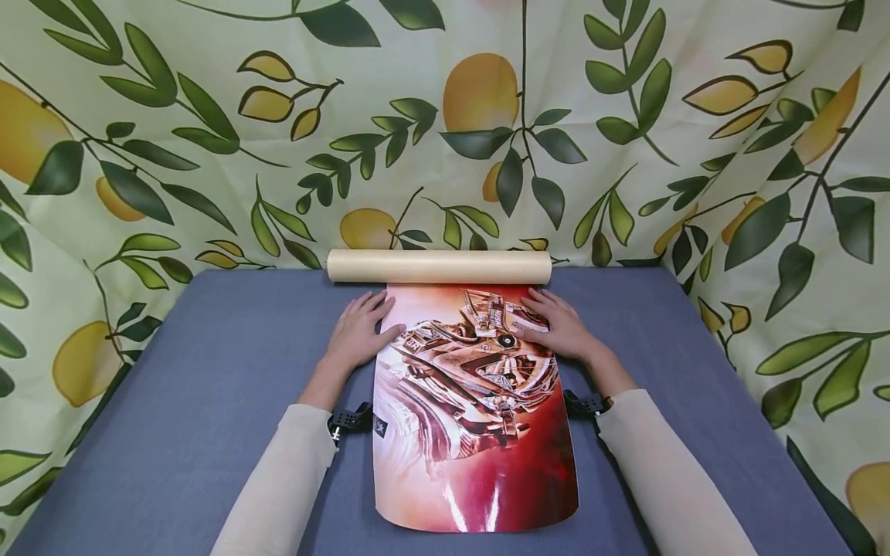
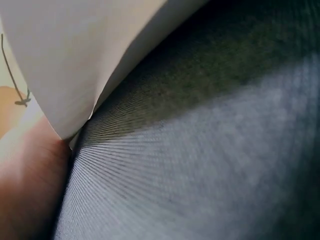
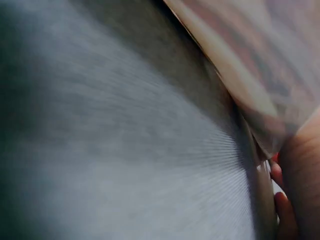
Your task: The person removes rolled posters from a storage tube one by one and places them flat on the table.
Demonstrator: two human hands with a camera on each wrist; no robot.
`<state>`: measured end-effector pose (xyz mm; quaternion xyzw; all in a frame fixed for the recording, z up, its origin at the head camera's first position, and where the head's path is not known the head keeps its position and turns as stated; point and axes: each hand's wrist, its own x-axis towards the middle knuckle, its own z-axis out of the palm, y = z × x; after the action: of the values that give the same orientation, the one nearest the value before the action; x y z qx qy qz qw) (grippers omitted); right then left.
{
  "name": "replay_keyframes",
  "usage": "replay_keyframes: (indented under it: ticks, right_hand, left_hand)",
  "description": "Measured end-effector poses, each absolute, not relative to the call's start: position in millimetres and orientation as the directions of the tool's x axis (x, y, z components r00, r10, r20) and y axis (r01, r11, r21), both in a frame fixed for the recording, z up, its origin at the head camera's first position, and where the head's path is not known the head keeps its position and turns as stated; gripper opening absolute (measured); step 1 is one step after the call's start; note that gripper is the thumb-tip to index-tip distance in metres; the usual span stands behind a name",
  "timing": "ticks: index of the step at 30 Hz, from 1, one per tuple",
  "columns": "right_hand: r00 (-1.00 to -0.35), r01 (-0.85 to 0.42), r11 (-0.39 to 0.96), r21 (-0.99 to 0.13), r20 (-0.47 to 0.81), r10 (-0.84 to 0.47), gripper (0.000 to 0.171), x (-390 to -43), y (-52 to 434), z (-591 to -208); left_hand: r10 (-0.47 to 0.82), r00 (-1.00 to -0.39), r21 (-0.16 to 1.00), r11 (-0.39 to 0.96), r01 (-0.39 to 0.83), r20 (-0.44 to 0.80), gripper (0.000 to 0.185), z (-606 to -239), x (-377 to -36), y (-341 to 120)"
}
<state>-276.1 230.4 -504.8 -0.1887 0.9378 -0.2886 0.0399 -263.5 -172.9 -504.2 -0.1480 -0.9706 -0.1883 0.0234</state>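
Glossy poster (image 1: 480,486), printed in red and pale tones with a machine like a motorcycle, lies lengthwise down the middle of a grey-blue cloth-covered table (image 1: 208,401), between a person's two hands. Starting at the left, a pale sleeve (image 1: 278,479) reaches in from the near edge, with a black wrist device (image 1: 352,418) at its cuff. Beyond it, the left hand (image 1: 358,328) lies flat, fingers spread wide and pointing away, its thumb reaching onto the poster's left border. Across the poster's far end rests a cream-coloured roll (image 1: 439,266), longer than the poster is wide and jutting farther out on the left; whether the two are joined I cannot tell. At the poster's right border, the right hand (image 1: 559,324) lies with its fingers extended and parted on the printed surface. Another black wrist device (image 1: 587,403) and the right sleeve (image 1: 674,471) follow.
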Motion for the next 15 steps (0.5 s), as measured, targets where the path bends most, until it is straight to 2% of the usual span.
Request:
replay_keyframes:
  ticks: [5,8,12,15]
  right_hand:
    - [-0.929,-0.361,0.735,-0.574,0.151,-0.339,0.061,-262,238,-507]
    - [-0.912,-0.400,0.732,-0.551,0.160,-0.378,0.059,-247,241,-506]
    - [-0.897,-0.414,0.766,-0.492,0.078,-0.434,0.076,-225,241,-506]
    - [-0.900,-0.406,0.805,-0.432,0.035,-0.435,0.088,-214,239,-506]
  left_hand:
    - [0.247,-0.967,0.352,0.901,0.255,0.068,0.072,-506,-267,-168]
    - [0.212,-0.976,0.351,0.910,0.219,0.059,0.071,-506,-269,-167]
    - [0.181,-0.981,0.382,0.904,0.192,0.064,0.070,-505,-268,-169]
    - [0.180,-0.977,0.451,0.866,0.214,0.118,0.067,-505,-267,-171]
